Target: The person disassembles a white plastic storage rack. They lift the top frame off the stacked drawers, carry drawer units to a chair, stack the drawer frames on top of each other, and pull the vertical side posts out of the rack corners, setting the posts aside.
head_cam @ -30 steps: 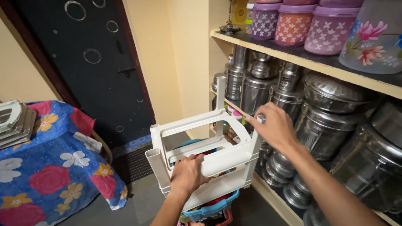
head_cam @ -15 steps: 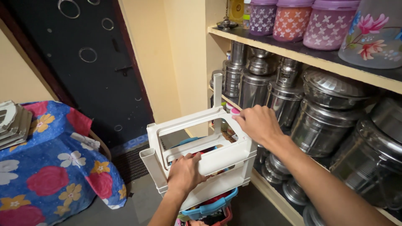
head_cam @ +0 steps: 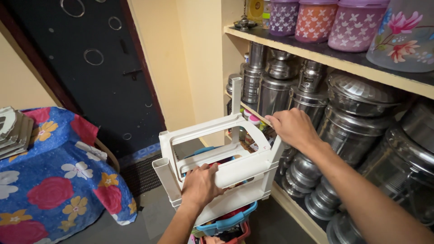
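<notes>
Both hands hold a white plastic rack (head_cam: 217, 153), a slotted frame with hollow square legs, held up in the air in front of a shelf unit. The left hand (head_cam: 201, 185) grips the near crossbar from below, fingers (head_cam: 212, 168) clenched over its edge. The right hand (head_cam: 294, 127) clasps the far right corner of the rack, fingers curled around the top rail. One white leg (head_cam: 236, 97) stands upright at the back of the rack.

Under the rack sit a blue basket (head_cam: 230, 221) and a red one (head_cam: 237, 235), just beneath the rack's lower edge.

To the right, the lower shelf (head_cam: 294, 210) carries steel pots (head_cam: 361, 113) and stacked steel containers, close beside the right hand. The upper shelf (head_cam: 343, 61) bears patterned plastic jars with purple lids (head_cam: 355, 27) and a flowered tub (head_cam: 404, 34).

To the left lies a blue flowered cloth (head_cam: 49, 190) over a piece of furniture, with a stack of trays (head_cam: 13, 131) on top. Behind is a dark door (head_cam: 90, 68) set in a yellow wall (head_cam: 181, 58).
</notes>
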